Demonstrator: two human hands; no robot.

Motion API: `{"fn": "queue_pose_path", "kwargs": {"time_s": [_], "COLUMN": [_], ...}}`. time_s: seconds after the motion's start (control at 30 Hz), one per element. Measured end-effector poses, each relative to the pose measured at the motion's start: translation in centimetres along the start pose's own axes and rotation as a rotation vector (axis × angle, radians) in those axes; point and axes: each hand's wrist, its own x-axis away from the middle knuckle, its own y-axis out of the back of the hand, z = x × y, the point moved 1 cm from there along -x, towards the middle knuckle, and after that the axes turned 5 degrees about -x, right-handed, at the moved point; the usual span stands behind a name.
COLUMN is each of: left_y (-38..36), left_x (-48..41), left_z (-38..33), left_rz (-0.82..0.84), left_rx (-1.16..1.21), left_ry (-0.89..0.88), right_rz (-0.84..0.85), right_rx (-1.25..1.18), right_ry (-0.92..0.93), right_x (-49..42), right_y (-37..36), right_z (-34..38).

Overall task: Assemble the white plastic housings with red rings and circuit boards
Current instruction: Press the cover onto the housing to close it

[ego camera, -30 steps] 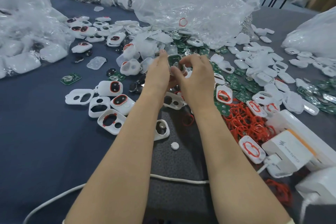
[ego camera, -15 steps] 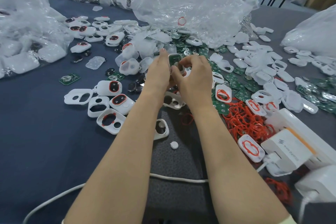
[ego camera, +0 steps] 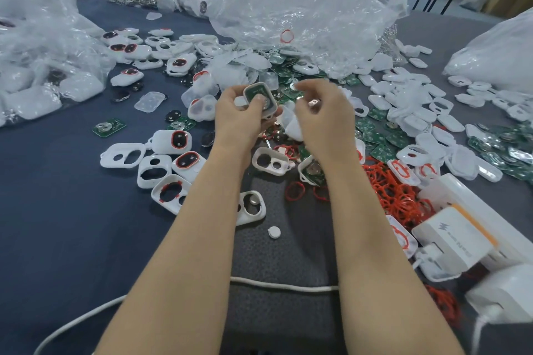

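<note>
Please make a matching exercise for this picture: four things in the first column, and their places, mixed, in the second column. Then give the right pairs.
Things:
1. white housing with circuit board
2. pile of red rings
3. white cable
4. small white round cap

Places:
A. lies across the table under both forearms
B. held in the left hand
C. right of the right forearm
D. alone between the forearms

Pairs: 1-B, 2-C, 3-A, 4-D

White housing (ego camera: 261, 99), green board (ego camera: 109, 127)

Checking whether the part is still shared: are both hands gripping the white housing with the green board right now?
No, only the left hand holds the white housing; the right hand is apart from it.
</note>
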Motion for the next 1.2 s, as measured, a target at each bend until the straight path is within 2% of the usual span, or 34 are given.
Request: {"fn": "queue_pose_path", "kwargs": {"time_s": [0.07,0.17,0.3,0.4,0.5,0.6,0.7,0.83,1.0,1.2], "left_y": [-0.1,0.0,-0.1,-0.2,-0.3,-0.3,-0.2,-0.1,-0.2,-0.4], "left_x": [0.1,0.1,0.0,0.0,0.1,0.3,0.4,0.2,0.1,0.0], "left_z": [0.2,0.4,0.5,0.6,0.5,0.5,0.5,0.6,0.6,0.6], "left_rz": [-0.021,-0.051,-0.033,0.005,0.027,0.064,0.077,0.051,0.026,0.022], "left_rx": [-0.05,-0.094,-0.055,-0.03,-0.037,-0.076,-0.113,-0.125,-0.054,-0.045], "left_ry": [-0.017,-0.038,-0.023,0.002,0.005,-0.029,-0.053,-0.041,-0.013,0.034], "right_rz": [-0.086,-0.01,0.131,0.244,0.242,0.197,0.137,0.021,-0.036,-0.01], "right_rx": [0.014,0.157,0.272,0.459,0.525,0.414,0.19,-0.168,-0.499,-0.635], "right_ry": [-0.118,-0.246,-0.262,-0.291,-0.287,-0.25,-0.21,-0.323,-0.405,-0.392], "right_x": [-0.3,-0.4,-0.4,-0.3,-0.2,-0.1,0.0,-0.1,-0.4,-0.3], "right_y": [1.3,1.9,1.1,0.2,-0.3,-0.4,-0.2,0.3,0.4,0.2], "right_z": [-0.8,-2.1,-2.2,-2.3,-2.4,-2.4,-2.3,-2.3,-2.3,-1.7]}}
